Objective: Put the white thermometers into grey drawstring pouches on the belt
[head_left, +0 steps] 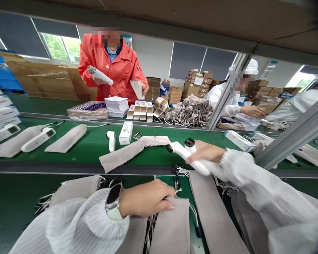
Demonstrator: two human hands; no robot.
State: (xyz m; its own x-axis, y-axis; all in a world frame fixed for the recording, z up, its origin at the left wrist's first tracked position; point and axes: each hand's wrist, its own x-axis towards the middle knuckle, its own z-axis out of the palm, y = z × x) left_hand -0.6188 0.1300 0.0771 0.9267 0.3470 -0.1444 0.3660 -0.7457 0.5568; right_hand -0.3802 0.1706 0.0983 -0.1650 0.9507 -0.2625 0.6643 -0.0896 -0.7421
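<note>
My left hand (151,197), with a watch on its wrist, pinches the top edge of a grey drawstring pouch (171,229) between thumb and fingers. My right hand (206,153) is closed around a white handheld thermometer (184,152) with a dark round tip, held above the belt's near edge. A second white device with a black round end (190,144) is in the same hand, its body partly hidden by the fingers. Below the right hand, a long stack of grey pouches (214,211) lies on the near surface, cords at its far end.
A green conveyor belt (79,160) carries grey pouches (66,139), thermometers (38,140) and a small white box (125,133). Across it, a person in a red jacket (111,70) handles a white item. A slanted metal post (294,132) stands at right; a shelf hangs overhead.
</note>
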